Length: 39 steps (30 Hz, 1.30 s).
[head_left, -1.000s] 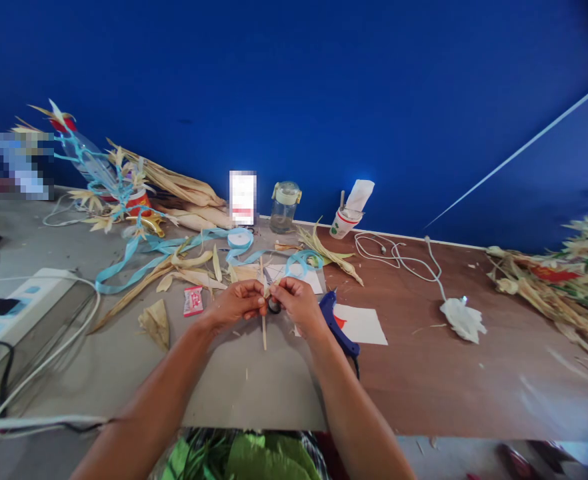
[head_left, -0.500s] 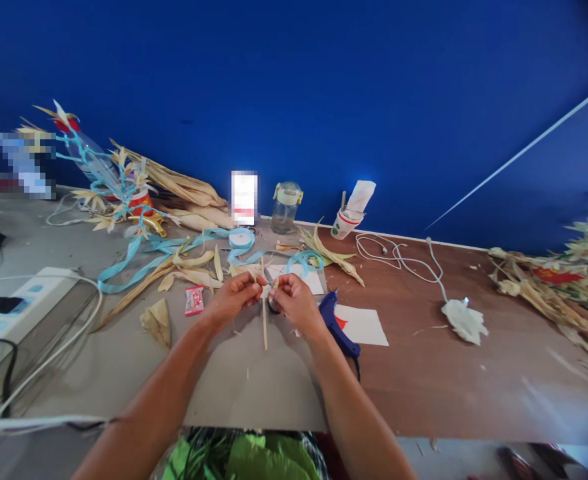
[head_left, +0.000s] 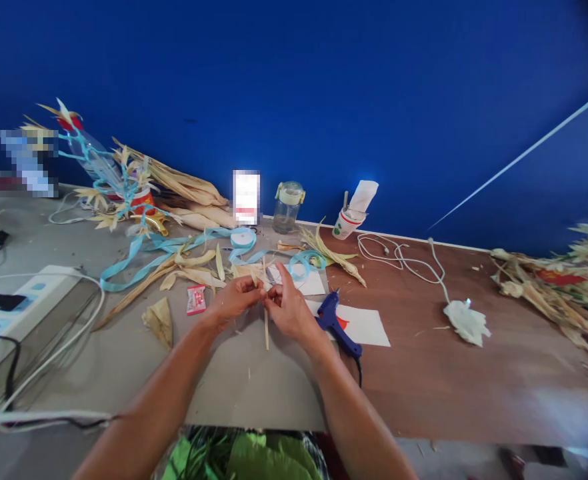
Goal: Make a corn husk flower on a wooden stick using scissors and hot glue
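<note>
My left hand (head_left: 236, 298) is closed in a pinch, and a small pale piece of corn husk (head_left: 255, 283) shows at its fingertips. Right beside it, my right hand (head_left: 288, 308) has thumb and fingers pressed together with the index finger raised; what they hold, if anything, is hidden. The fingertips of both hands meet or nearly meet. A thin wooden stick (head_left: 267, 331) lies lengthwise on the table beneath them, partly covered by the fingers. Blue ribbon (head_left: 299, 265) and dry husk strips (head_left: 193, 275) lie just beyond the hands.
A blue glue gun (head_left: 335, 320) rests on white paper (head_left: 373, 327) to the right. Left are a candy packet (head_left: 196, 300) and a power strip (head_left: 24, 313). Along the wall stand a lit phone (head_left: 246, 197), a lidded jar (head_left: 287, 209) and a paper cup (head_left: 345, 225).
My right hand has turned and its index finger has lifted away from the thumb. Both hands have lowered slightly, and their fingertips are closer together.
</note>
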Each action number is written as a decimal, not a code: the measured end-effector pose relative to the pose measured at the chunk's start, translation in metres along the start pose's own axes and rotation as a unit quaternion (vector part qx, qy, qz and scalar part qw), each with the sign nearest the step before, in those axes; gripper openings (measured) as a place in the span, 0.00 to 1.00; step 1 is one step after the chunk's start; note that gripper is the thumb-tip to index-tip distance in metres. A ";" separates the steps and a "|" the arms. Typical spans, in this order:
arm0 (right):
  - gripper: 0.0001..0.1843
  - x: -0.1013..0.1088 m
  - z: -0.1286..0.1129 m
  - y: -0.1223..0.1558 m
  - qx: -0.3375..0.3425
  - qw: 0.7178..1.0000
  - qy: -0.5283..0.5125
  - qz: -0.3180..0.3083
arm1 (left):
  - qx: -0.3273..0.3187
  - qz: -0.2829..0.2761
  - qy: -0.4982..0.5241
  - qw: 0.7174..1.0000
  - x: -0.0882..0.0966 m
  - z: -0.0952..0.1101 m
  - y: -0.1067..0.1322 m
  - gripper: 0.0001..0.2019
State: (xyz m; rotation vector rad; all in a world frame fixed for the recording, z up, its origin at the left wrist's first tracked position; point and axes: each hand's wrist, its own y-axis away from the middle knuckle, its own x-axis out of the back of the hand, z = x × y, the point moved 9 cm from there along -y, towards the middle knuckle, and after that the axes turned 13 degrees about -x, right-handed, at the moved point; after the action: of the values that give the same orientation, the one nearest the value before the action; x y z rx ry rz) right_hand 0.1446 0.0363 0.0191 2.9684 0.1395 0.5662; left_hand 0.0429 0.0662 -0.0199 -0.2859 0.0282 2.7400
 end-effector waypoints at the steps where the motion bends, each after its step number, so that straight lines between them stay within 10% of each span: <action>1: 0.42 0.001 -0.001 0.000 0.002 1.000 -0.006 0.005 | -0.006 0.013 -0.003 1.000 0.002 0.001 -0.001 0.12; 8: 0.31 0.015 0.004 -0.005 -0.016 0.999 -0.032 0.038 | -0.036 0.117 0.053 0.991 0.015 0.012 -0.002 0.12; 14: 0.16 0.032 0.014 -0.008 -0.035 0.969 0.191 0.152 | -0.080 0.203 0.114 0.969 0.030 0.022 0.001 0.13; 24: 0.16 0.012 0.017 -0.007 -0.081 0.871 0.468 0.126 | -0.104 0.246 0.145 0.953 0.039 0.024 0.004 0.17; 39: 0.17 0.009 0.019 -0.008 -0.095 0.846 0.508 0.127 | -0.113 0.257 0.160 0.946 0.043 0.022 0.005 0.18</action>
State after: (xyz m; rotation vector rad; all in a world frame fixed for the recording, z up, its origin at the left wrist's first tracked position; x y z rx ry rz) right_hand 0.1590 0.0434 0.0039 2.1769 -0.2192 1.9799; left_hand -0.0018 0.0791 -0.0071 -0.9019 -0.1470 3.1771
